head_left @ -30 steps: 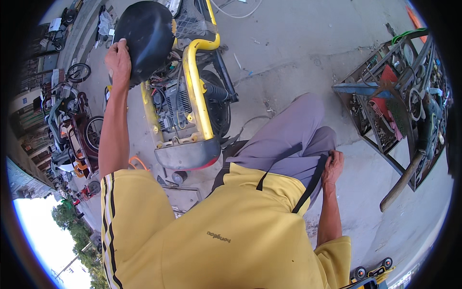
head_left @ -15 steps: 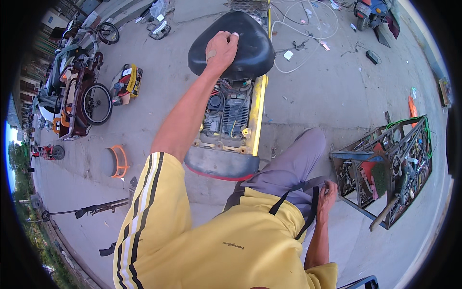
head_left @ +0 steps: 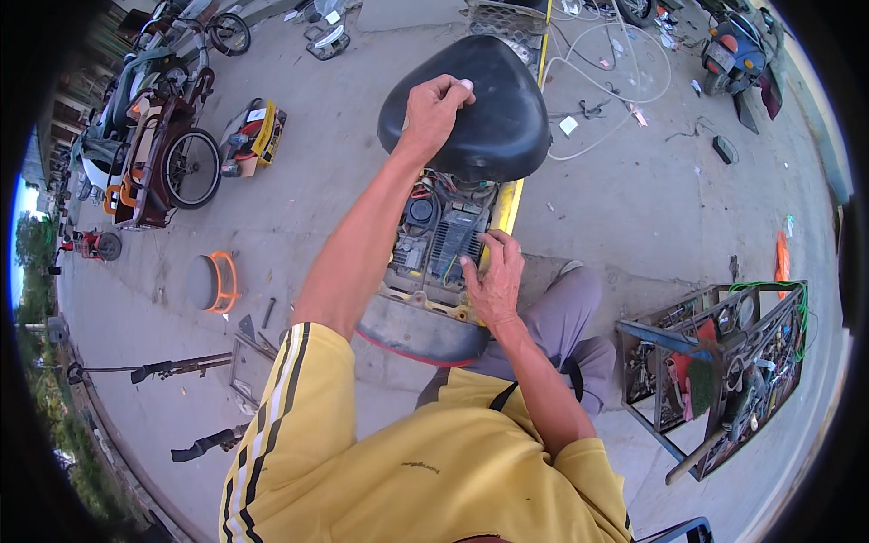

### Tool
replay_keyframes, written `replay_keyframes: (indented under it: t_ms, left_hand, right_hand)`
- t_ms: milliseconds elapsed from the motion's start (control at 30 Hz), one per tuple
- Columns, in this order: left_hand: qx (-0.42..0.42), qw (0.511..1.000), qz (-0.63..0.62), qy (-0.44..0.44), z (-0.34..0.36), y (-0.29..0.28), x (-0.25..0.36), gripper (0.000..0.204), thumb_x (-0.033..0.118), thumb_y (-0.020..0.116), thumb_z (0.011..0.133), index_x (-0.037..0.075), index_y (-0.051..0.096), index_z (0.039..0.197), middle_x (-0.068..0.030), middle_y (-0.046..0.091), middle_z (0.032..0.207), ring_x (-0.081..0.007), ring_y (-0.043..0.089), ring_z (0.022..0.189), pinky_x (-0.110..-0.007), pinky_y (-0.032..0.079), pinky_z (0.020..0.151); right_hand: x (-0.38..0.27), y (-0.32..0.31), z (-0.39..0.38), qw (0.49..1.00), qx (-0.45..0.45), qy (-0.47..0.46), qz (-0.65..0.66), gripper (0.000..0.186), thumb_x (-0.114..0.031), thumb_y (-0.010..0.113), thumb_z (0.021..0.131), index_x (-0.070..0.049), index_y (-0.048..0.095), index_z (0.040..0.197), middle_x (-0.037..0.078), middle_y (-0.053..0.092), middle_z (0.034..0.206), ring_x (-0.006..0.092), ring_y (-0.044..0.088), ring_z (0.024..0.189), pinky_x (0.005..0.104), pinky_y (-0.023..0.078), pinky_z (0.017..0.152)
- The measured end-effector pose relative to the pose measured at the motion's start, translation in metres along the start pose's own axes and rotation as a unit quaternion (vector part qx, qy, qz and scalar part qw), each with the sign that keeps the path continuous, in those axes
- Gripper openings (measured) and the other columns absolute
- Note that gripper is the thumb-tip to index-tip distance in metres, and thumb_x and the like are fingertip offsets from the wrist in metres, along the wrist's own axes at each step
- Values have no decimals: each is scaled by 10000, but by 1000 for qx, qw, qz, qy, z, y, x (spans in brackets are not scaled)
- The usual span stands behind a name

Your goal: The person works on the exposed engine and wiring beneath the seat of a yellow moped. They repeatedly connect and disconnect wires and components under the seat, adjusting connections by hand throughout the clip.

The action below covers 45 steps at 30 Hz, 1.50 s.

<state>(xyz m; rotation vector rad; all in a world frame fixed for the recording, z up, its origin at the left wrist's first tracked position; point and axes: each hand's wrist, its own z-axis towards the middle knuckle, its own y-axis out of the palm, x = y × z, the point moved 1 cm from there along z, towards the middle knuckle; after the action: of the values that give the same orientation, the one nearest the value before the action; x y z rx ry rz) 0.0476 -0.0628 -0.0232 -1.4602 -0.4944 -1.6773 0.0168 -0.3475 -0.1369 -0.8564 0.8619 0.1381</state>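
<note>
We hold the black seat (head_left: 475, 109) lifted with left hand (head_left: 433, 101) clamped on it; right hand (head_left: 493, 276), fingers loosely spread, touches the exposed controller box (head_left: 453, 237). Wiring work barely begun.

Bright, even daylight over the pavement (head_left: 299, 226), shadows soft and short. The picture is sharp in the middle, no glare. Fisheye bending swells toward the rim, and black corners ring the round picture.
</note>
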Motion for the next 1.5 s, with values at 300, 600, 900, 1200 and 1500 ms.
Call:
replay_keyframes:
  t_ms: [300,600,900,1200,1500]
  left_hand:
    - [158,963,-188,112,-64,-12,-1,238,134,609,1074,16,697,887,-32,695,870,-96,547,795,-280,447,740]
    - [236,960,-151,20,-137,-11,-105,271,115,610,1086,17,620,833,-7,613,805,-70,486,721,-254,406,669]
    - [161,974,-156,-46,-133,4,-108,310,124,641,1053,8,607,768,2,601,731,-68,506,707,-266,399,652]
    - [137,971,-188,-48,-129,-2,-109,302,106,643,1026,-4,630,745,-14,619,709,-71,507,678,-275,402,647]
    - [121,977,-168,-48,-125,-5,-119,314,142,634,1047,9,649,763,-16,637,740,-77,515,685,-270,402,651]
  right_hand:
    - [8,11,1,999,-11,2,-33,569,-196,873,837,-87,618,1334,106,589,1390,335,565,1305,533,357,1138]
    - [6,11,2,999,-1,6,-37,571,-184,893,812,-84,627,1307,95,617,1357,326,601,1264,528,393,1110]
    - [7,12,0,999,8,-5,-49,497,-170,909,794,-83,663,1218,87,626,1326,327,608,1247,508,416,1083]
    - [6,14,-3,998,10,-8,-55,349,-169,898,815,-91,698,1090,83,629,1314,320,613,1235,512,415,1079]
    - [4,11,-1,999,17,-7,-42,290,-166,891,825,-89,716,1043,85,634,1321,316,617,1224,516,408,1084]
